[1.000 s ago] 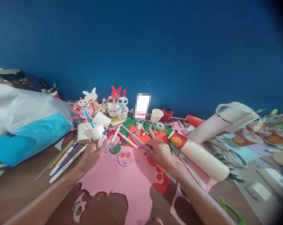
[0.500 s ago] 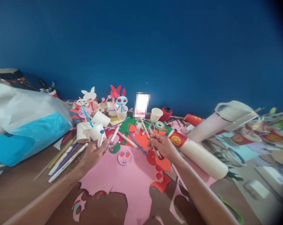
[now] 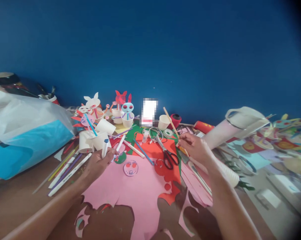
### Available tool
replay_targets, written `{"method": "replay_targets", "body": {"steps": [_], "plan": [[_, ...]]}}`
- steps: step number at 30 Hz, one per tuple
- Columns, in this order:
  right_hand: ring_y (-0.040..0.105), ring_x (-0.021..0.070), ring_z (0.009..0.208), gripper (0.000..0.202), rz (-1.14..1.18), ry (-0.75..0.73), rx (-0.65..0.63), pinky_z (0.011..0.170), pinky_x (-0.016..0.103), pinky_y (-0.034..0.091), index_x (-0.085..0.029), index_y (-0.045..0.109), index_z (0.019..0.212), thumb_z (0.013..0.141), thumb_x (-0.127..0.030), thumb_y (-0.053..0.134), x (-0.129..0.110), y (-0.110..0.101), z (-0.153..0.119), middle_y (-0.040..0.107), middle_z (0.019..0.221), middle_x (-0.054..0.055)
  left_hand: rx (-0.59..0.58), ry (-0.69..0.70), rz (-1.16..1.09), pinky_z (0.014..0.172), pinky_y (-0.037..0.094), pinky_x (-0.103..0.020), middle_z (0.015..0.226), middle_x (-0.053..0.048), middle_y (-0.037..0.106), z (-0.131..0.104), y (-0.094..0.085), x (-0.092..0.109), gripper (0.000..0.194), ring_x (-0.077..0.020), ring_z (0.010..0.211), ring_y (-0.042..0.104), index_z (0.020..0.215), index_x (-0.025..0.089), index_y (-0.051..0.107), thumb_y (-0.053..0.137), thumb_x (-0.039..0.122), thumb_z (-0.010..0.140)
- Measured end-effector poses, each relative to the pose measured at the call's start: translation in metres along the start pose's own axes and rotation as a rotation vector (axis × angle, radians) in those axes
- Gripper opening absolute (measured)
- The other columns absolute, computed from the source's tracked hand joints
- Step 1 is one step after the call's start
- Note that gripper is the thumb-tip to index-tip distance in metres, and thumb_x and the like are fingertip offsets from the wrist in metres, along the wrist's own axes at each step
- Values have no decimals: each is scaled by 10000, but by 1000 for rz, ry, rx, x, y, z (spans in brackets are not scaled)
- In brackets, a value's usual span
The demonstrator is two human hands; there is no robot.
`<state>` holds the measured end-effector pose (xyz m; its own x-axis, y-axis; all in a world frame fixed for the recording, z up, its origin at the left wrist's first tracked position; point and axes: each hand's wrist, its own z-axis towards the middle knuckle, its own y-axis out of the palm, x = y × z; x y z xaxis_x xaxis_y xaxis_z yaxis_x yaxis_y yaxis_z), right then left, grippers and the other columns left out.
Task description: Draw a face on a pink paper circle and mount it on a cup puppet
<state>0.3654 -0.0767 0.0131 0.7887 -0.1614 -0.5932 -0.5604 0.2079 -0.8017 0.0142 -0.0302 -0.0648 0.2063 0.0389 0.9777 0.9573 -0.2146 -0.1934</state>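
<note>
The left hand is closed around a white marker with a blue tip, which stands nearly upright in the fist at the near edge of a cluster of white paper cups. The right hand pinches a thin wooden stick between thumb and fingers; the stick slants up and away to the left, its far end in the air in front of a red spool. Just left of the right hand, black-handled scissors lie on red paper. A pink sheet with cut-out holes covers the table between the forearms, with a small drawn face on it. A stack of paper cups lies on its side behind the right wrist.
</note>
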Motion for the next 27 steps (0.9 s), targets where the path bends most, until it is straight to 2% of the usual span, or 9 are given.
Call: {"method": "replay_targets", "body": {"steps": [3,7,11,17,21,24,27], "plan": [[643,220,743,164,-432,43,-67,600,273,373,-226,645,814,822,-303,500,1,-1,-1,711,787,37,-1,-2,1,385,203,-190,470,87,343,0,1,0,356,-73,402,279,820,155,623,537,501,816],[664,262,790,247,-675,20,-182,611,295,372,-189,662,806,860,-231,424,-2,13,-3,723,848,102,-6,-1,10,386,193,-189,475,85,337,-1,2,2,366,-71,406,274,814,149,633,544,504,812],[673,282,821,272,-733,11,-207,642,309,401,-161,674,826,876,-221,413,-4,21,-3,722,862,142,-6,4,17,379,183,-196,479,82,344,0,1,2,367,-69,393,259,804,149,638,546,504,806],[675,298,842,255,-772,22,-236,658,327,421,-159,698,791,825,-181,446,-6,20,-3,721,848,149,6,16,17,411,220,-200,501,73,348,0,0,-4,363,-83,431,302,813,153,641,545,504,814],[671,302,850,242,-765,56,-233,679,347,431,-180,703,793,825,-289,489,-7,20,-3,720,848,128,11,21,12,431,238,-203,503,75,327,0,0,-6,388,-88,446,312,814,152,643,532,524,822],[669,301,832,286,-744,71,-172,673,349,425,-192,695,839,846,-387,486,-9,20,-5,720,852,125,10,17,15,423,218,-205,502,75,328,-1,1,-5,392,-89,440,306,814,154,642,530,529,821],[671,277,791,280,-686,25,-115,638,318,399,-207,676,871,865,-396,470,-12,21,-8,724,826,103,9,15,18,426,228,-208,511,70,340,-1,1,-5,381,-95,450,325,809,156,641,527,520,821]]}}
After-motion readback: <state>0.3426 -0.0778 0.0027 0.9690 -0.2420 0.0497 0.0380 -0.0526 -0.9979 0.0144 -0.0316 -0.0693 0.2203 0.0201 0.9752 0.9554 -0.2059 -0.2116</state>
